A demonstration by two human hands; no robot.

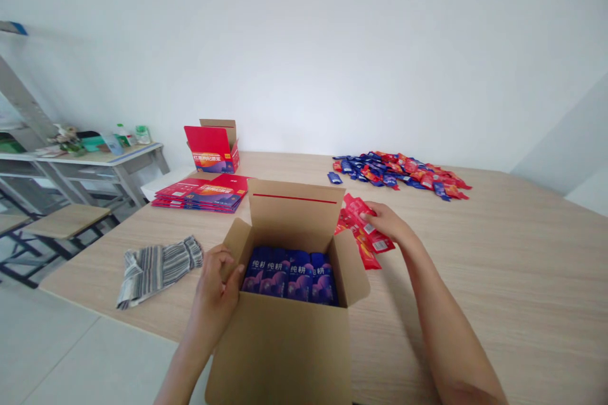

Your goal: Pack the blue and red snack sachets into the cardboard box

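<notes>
Four blue pouches [299, 278] inside carton [285, 348]. Left grip [219, 285] pinches its side, presumably steadying it; right grip [386, 221] clamped on red pouches [357, 207], likely placed close for reach.

I've got the open carton [285, 348] at the desk's [479, 253] near edge, blue pouches [299, 275] inside. Left fingers [219, 259] touch its left flap; right fingers [373, 219] hold red pouches [356, 207]. Flattened boxes [204, 194] by left edge, mixed pile [399, 171] by far edge.
</notes>
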